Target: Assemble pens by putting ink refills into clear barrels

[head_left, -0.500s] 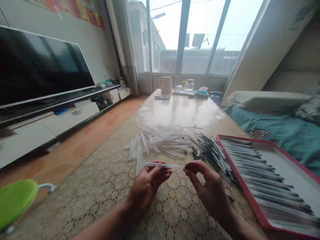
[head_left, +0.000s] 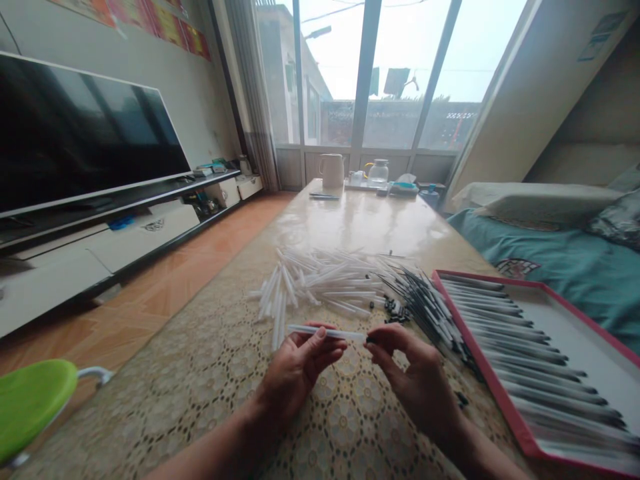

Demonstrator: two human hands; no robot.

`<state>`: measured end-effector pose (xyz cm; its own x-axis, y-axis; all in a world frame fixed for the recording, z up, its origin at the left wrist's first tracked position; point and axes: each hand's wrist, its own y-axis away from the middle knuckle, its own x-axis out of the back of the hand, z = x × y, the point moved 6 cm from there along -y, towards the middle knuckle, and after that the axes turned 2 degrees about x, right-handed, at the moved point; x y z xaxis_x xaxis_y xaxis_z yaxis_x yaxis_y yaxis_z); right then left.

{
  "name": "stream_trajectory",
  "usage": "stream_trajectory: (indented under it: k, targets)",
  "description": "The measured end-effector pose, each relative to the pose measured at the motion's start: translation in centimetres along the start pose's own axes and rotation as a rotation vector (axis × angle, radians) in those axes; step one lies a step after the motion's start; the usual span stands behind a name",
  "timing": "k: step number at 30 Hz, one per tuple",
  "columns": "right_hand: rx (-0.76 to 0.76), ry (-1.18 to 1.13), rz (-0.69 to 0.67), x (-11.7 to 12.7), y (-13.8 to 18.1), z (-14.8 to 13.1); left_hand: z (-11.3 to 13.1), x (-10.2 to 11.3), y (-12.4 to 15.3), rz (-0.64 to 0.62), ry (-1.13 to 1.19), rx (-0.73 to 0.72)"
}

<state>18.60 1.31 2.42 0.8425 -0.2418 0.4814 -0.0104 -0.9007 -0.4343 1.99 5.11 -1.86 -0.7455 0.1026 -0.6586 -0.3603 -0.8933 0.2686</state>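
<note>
My left hand (head_left: 300, 367) is closed around a clear plastic pen barrel (head_left: 327, 332), held level over the lace tablecloth. My right hand (head_left: 413, 373) pinches a small black piece (head_left: 371, 340) right at the barrel's right end. Just beyond the hands lies a loose heap of clear barrels (head_left: 320, 280), and to its right a bundle of thin black refills (head_left: 425, 300) with a few small black caps (head_left: 395, 313) beside it.
A red-rimmed tray (head_left: 515, 427) at the right holds rows of finished pens. A white jug (head_left: 331, 170), a glass teapot (head_left: 379, 171) and small items stand at the table's far end. A green stool (head_left: 30, 407) is at lower left; a TV stands along the left wall.
My right hand has moved a little left, bringing the black piece up to the end of the barrel. The left hand holds steady.
</note>
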Motion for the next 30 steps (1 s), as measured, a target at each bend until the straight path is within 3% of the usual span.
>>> stream_trajectory:
  k: [11,20,30]
  targets:
    - [-0.095,-0.065,-0.049,-0.6,0.0,0.7,-0.2,-0.2,-0.1,-0.049,-0.056,-0.001]
    - [-0.097,0.001,-0.173,-1.4,0.3,1.1,0.0,-0.5,0.0,-0.102,-0.127,-0.032]
    - [-0.084,0.028,-0.272,-0.9,-0.1,-0.1,0.0,-0.2,-0.1,-0.039,-0.101,-0.031]
